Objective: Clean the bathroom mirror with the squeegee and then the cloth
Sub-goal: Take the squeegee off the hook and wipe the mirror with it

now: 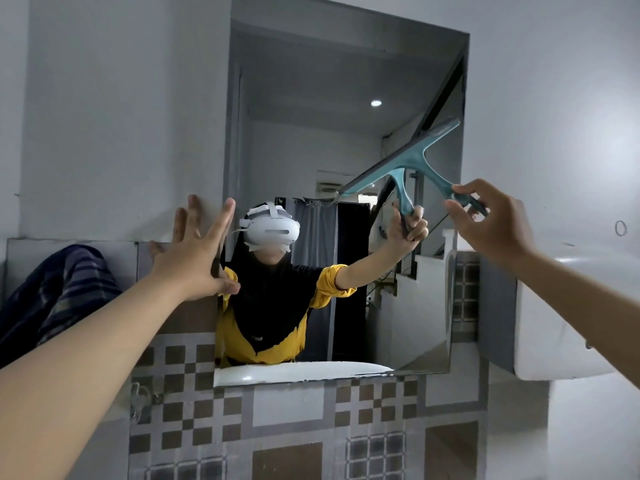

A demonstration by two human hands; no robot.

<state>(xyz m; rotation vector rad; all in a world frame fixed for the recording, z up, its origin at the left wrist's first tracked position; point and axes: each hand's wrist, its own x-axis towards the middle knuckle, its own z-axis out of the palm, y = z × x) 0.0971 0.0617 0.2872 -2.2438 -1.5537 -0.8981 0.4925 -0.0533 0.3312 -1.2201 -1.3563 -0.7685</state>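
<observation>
Head cam had the right hand (491, 220) with fingers pinching the squeegee (408, 157) handle — blade slanted up toward 1 o'clock on the mirror (311, 116) — left hand (197, 251) splayed wide, empty.

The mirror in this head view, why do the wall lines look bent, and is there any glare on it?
Head view: the wide-angle lens bows straight edges near the borders; the mirror reflects one bright ceiling lamp as a small spot, no broad glare; the squeegee in the right hand is sharp; the left hand looks slightly soft.
</observation>
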